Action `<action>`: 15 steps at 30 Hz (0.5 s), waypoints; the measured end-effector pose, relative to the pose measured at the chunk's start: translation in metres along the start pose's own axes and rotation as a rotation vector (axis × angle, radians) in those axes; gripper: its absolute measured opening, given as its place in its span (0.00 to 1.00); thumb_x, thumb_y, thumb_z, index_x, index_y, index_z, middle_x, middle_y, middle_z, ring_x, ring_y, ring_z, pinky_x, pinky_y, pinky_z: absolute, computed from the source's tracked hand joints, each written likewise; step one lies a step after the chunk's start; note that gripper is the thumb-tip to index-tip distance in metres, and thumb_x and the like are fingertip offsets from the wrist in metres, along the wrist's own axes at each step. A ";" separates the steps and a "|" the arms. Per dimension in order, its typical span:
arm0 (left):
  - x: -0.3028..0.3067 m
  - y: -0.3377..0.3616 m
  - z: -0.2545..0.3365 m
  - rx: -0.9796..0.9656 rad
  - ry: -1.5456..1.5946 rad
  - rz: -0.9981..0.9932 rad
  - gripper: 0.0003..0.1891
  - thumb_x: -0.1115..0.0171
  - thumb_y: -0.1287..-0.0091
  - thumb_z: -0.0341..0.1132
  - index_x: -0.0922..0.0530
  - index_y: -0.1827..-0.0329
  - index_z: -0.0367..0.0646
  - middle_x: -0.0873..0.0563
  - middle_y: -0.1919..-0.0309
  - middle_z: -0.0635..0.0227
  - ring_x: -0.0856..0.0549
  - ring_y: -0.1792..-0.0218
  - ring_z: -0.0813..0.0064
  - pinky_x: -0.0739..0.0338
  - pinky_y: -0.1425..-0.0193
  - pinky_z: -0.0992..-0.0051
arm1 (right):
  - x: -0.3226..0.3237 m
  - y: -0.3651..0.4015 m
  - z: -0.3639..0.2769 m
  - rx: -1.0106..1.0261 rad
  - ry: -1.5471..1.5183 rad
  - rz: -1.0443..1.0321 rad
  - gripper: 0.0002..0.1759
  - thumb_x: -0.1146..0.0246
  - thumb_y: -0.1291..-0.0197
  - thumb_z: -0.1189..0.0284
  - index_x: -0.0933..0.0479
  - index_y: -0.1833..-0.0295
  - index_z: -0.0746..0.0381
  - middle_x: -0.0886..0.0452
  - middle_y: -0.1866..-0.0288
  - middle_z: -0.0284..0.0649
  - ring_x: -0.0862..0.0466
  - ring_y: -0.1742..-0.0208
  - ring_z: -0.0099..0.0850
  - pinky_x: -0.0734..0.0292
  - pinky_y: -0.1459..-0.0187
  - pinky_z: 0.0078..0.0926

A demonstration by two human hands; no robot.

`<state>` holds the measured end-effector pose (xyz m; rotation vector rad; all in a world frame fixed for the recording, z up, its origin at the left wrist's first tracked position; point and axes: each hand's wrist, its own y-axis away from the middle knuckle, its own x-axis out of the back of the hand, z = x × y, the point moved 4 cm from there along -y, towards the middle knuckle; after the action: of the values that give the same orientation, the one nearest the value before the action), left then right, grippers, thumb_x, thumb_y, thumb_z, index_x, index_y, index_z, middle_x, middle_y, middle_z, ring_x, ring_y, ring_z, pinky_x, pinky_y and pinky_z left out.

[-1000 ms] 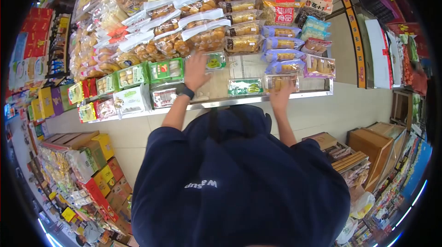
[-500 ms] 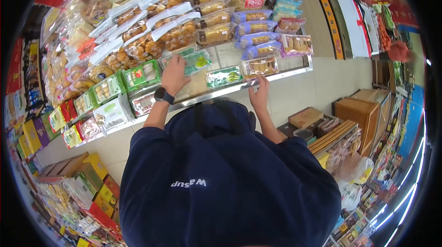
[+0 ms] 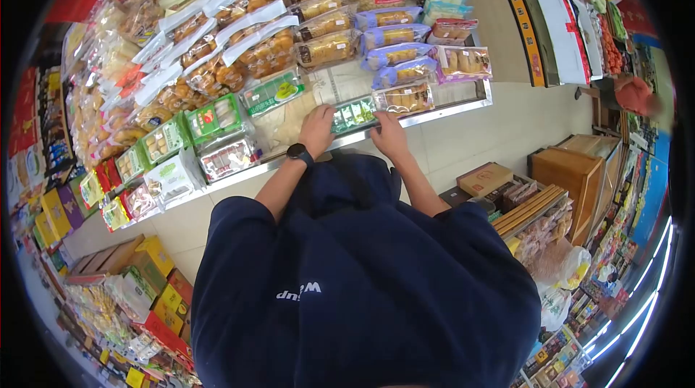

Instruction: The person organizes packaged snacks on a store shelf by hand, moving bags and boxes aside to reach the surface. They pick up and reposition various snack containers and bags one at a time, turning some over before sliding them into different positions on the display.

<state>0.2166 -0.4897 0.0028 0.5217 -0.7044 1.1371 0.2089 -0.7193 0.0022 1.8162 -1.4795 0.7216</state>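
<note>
A flat green-and-white food pack point(image 3: 354, 114) lies near the shelf's metal front edge, between my two hands. My left hand point(image 3: 317, 131), with a dark watch at the wrist, has its fingers at the pack's left end. At the right end are the bent fingers of my right hand point(image 3: 391, 135). Directly right of it sits a clear pack of brown pastries point(image 3: 405, 98). Another green pack point(image 3: 274, 93) lies up and left of my left hand, beside a green-framed tray pack point(image 3: 214, 119).
Bagged round pastries point(image 3: 271, 51), rolls in clear wrap point(image 3: 328, 50) and purple-wrapped cakes point(image 3: 402, 72) fill the rows behind. The metal shelf rim point(image 3: 452, 111) runs along the front. Wooden cabinets point(image 3: 568, 171) and a cardboard box point(image 3: 485, 179) stand at right.
My left hand has left the rear green pack, which now lies farther left, and moved right to the front one. My right hand has shifted left from the pastry pack to the front green pack.
</note>
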 end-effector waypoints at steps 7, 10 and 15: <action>0.034 0.000 -0.012 0.033 0.000 0.123 0.29 0.30 0.47 0.25 0.24 0.38 0.40 0.21 0.36 0.51 0.24 0.33 0.47 0.26 0.30 0.54 | -0.003 -0.008 0.002 -0.012 0.081 -0.062 0.27 0.33 0.41 0.69 0.22 0.36 0.63 0.19 0.39 0.51 0.17 0.42 0.50 0.20 0.40 0.46; 0.070 -0.003 -0.042 0.082 -0.273 0.225 0.30 0.29 0.47 0.27 0.24 0.38 0.42 0.21 0.34 0.51 0.25 0.31 0.47 0.29 0.28 0.49 | -0.005 -0.006 0.007 -0.043 0.018 -0.058 0.27 0.33 0.43 0.68 0.21 0.37 0.65 0.19 0.39 0.52 0.19 0.39 0.51 0.22 0.37 0.46; 0.102 -0.006 -0.106 0.242 -0.511 0.157 0.31 0.27 0.48 0.30 0.23 0.38 0.48 0.20 0.34 0.57 0.26 0.29 0.52 0.35 0.26 0.44 | -0.005 -0.003 0.012 -0.069 -0.059 -0.051 0.25 0.33 0.44 0.71 0.21 0.39 0.66 0.19 0.39 0.51 0.18 0.41 0.50 0.21 0.39 0.42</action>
<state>0.2729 -0.3539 0.0057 0.9963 -1.0675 1.2563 0.2112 -0.7253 -0.0097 1.8295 -1.4727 0.5894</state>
